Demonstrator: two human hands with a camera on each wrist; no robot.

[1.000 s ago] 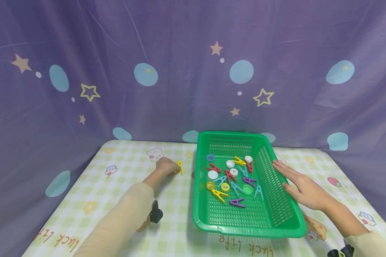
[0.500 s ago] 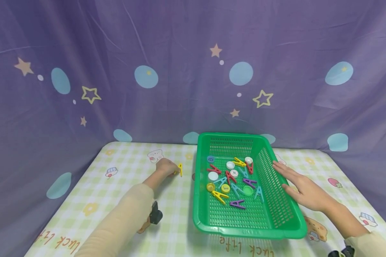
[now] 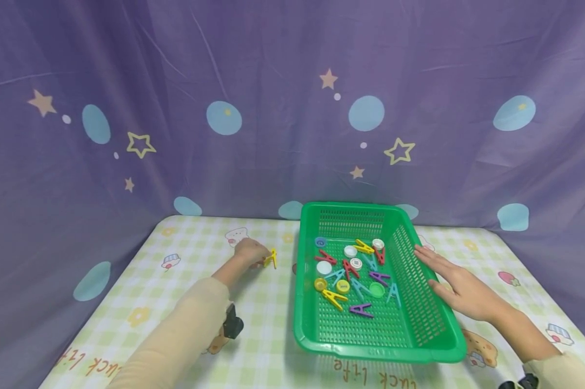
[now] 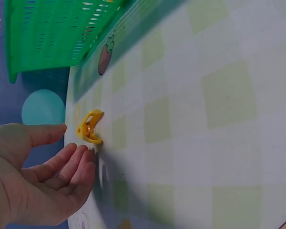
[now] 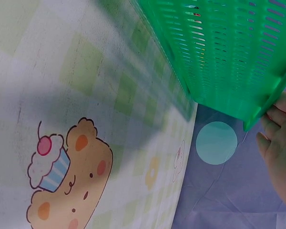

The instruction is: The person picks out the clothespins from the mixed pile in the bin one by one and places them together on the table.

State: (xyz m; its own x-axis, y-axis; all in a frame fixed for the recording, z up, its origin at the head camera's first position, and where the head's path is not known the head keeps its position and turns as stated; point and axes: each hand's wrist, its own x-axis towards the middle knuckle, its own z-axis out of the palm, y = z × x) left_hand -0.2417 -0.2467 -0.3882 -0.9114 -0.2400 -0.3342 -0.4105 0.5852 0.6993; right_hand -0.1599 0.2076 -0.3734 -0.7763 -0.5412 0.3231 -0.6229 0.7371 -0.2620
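A yellow clothespin [image 3: 274, 255] stands on the checked tablecloth, left of the green basket [image 3: 298, 302]. Just left of it is my left hand [image 3: 250, 253]. In the left wrist view the thumb and fingers of that hand are spread apart, and the clothespin [image 4: 89, 128] stands just past the fingertips, unheld. My right hand [image 3: 463, 286] rests with straight fingers on the basket's right rim; the right wrist view catches this hand [image 5: 282, 143] at the rim's outer side. Inside the basket lie several clothespins in yellow, red, blue and purple, such as a purple clothespin [image 3: 361, 310].
Several bottle caps, among them a green cap [image 3: 377, 290] and a white cap [image 3: 324, 267], lie among the clothespins in the basket. Behind the table hangs a purple curtain [image 3: 283, 156] with stars. The tablecloth [image 3: 185, 281] stretches out to the left of the basket.
My left hand has drawn back slightly to the left at the yellow clothespin, which shows a little turned. The head view has shifted slightly. My right hand stays on the rim.
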